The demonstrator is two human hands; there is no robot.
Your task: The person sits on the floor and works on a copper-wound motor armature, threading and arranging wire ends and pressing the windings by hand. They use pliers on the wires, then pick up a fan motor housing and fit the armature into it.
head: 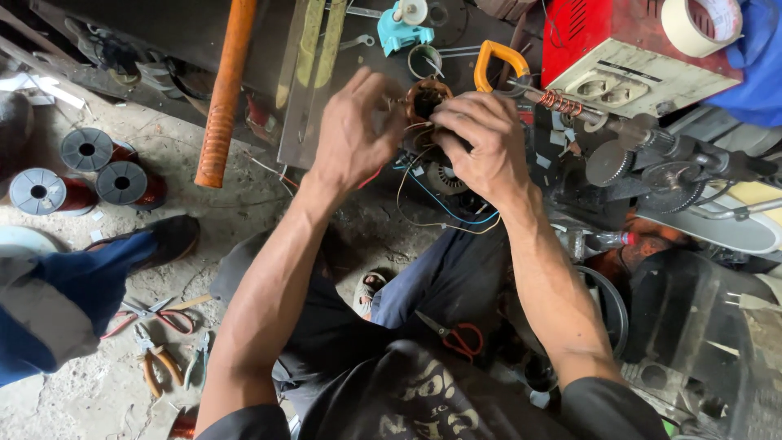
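Both my hands are raised in front of me around a small round motor stator (425, 99) wound with copper wire. My left hand (352, 134) grips its left side, fingers curled against the winding. My right hand (481, 143) closes over its lower right side, hiding much of it. Thin copper and blue wires (444, 208) hang down from the stator in loops between my forearms.
Three spools of copper wire (85, 175) stand on the floor at left, next to an orange ribbed tube (224, 90). Pliers and scissors (159, 342) lie by another person's blue-clad leg (73, 293). Red-handled scissors (460, 336) rest on my lap. A red-and-cream box (627, 57), tape roll (700, 24) and winding machine (652, 159) crowd the right.
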